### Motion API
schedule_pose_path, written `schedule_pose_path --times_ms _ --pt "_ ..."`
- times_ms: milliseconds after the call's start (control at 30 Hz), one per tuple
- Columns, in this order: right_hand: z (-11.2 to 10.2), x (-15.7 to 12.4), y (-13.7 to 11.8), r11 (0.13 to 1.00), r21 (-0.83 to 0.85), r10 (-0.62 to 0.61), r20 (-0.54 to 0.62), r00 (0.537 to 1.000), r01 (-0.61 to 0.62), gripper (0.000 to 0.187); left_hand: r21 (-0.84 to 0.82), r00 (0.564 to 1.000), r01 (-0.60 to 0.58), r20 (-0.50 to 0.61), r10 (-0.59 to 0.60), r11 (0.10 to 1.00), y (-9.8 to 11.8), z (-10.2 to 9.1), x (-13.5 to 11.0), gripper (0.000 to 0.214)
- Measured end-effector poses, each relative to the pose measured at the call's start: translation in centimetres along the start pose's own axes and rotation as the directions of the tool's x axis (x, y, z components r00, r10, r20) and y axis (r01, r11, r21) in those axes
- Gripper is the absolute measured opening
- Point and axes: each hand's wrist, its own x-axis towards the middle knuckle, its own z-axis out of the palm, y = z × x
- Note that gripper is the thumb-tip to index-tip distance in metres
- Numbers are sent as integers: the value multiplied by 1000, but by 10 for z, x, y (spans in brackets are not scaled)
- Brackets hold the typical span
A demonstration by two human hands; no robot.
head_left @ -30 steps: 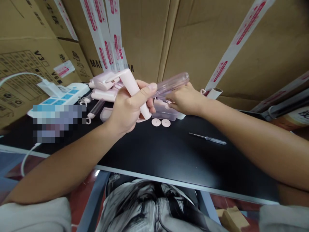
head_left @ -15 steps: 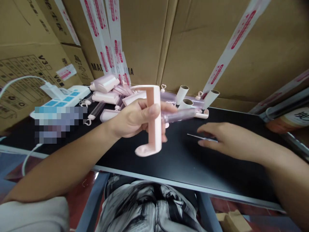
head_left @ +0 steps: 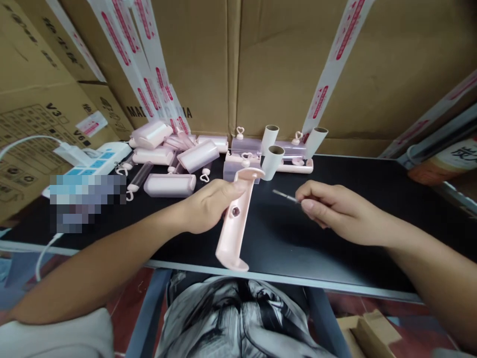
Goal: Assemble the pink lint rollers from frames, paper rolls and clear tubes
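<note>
Large cardboard carton (head_left: 201,64) is stood beyond both sets of fingers, strips of red-and-white tape (head_left: 315,102) stuck on it. Black bench (head_left: 316,268) is spread under the fingers. White power strip (head_left: 112,155) is placed well left of the left fingers, white charger (head_left: 74,154) plugged in.

Left hand (head_left: 204,208): pink half-shell (head_left: 233,241) is grasped by the fingers at its upper half, thumb laid over the edge. It is held tilted above the bench, hollow side showing, lower end pointed toward the wearer. Small dark round spot is seen in its middle, just beside the fingers; hole or fitting can't be told.

Pink-and-lilac cases (head_left: 169,185) are piled beyond and left of the left fingers. Three white cardboard tubes (head_left: 274,164) are stood upright or leaned beyond the fingers of both hands.

Right hand (head_left: 341,214): slim screwdriver (head_left: 286,195) is pinched between thumb and fingers, shaft pointed left at the half-shell, not touching; handle mostly hidden. Pink heart-shaped loops (head_left: 240,131) are seen beyond the left fingers.
</note>
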Motion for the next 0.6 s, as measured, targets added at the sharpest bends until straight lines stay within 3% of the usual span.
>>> schedule_pose_path --times_ms 100,167,333,600 --pt "16 -2 -15 986 -18 -165 -17 986 164 17 103 997 32 71 -40 994 -6 9 4 70" --pt "25 1 -17 974 -57 -220 -2 975 220 22 166 999 46 19 -50 985 -11 15 7 71" --pt "42 9 -7 976 -79 -200 40 979 203 26 307 999 -4 40 -9 952 -23 21 13 72" --pt "52 12 -2 971 -53 -232 34 972 233 27 427 999 5 29 -19 904 -24 21 16 72"
